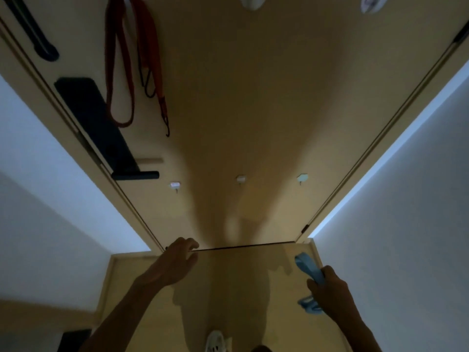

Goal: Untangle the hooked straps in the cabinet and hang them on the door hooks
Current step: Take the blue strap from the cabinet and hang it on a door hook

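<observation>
I face a tan wooden door (253, 97) in dim light. Red hooked straps (121, 72) hang from a hook at its upper left, one ending in a dark metal hook (167, 130). Three small white hooks cross the door lower down, at left (175, 185), middle (240, 179) and right (302, 178). Two more white hooks (253, 2) sit at the top edge. My right hand (327, 292) grips a light blue strap (308, 269) near the door's lower right. My left hand (177, 260) reaches toward the door's bottom edge, fingers loosely curled, holding nothing.
A black door handle and lock plate (101, 128) sit on the door's left edge. White walls (406, 224) flank the door on both sides. A white shoe (215, 341) shows on the wooden floor below.
</observation>
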`<state>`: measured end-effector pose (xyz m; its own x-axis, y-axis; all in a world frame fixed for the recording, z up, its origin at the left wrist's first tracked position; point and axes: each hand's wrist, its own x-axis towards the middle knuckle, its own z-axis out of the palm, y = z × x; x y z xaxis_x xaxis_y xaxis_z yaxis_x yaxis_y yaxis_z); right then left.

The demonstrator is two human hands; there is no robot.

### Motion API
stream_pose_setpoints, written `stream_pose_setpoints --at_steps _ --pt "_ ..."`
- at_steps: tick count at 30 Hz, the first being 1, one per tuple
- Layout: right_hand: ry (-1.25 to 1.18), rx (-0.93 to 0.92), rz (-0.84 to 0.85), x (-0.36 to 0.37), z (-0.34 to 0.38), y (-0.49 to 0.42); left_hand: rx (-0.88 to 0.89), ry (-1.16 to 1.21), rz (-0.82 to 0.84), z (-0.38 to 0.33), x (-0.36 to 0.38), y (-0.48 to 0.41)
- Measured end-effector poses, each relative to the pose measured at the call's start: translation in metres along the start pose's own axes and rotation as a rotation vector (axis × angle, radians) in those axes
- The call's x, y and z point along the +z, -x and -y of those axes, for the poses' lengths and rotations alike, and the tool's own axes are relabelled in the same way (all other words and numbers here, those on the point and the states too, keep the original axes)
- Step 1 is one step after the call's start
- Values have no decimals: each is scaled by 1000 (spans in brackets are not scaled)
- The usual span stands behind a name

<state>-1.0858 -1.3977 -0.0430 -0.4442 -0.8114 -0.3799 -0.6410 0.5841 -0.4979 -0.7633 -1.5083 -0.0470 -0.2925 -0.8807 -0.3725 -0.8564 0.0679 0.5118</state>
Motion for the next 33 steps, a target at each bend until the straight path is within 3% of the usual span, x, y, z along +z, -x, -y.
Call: stream_pose_setpoints --at_steps 4,7,18,26,33 --pt "-82 29 86 -20 23 -46 80 -4 -11 -37 -25 -63" --pt "-91 -51 78 -37 49 -87 155 15 -30 -74 -45 -103" --pt "-316 -707 123 -137 209 -170 413 671 -139 -216 -165 -159" --pt "-370 -917 179 -168 277 -184 612 521 -383 -247 -235 -148" --pt "-623 -1148 138 -210 334 -167 722 414 -569 -251 -285 -138"
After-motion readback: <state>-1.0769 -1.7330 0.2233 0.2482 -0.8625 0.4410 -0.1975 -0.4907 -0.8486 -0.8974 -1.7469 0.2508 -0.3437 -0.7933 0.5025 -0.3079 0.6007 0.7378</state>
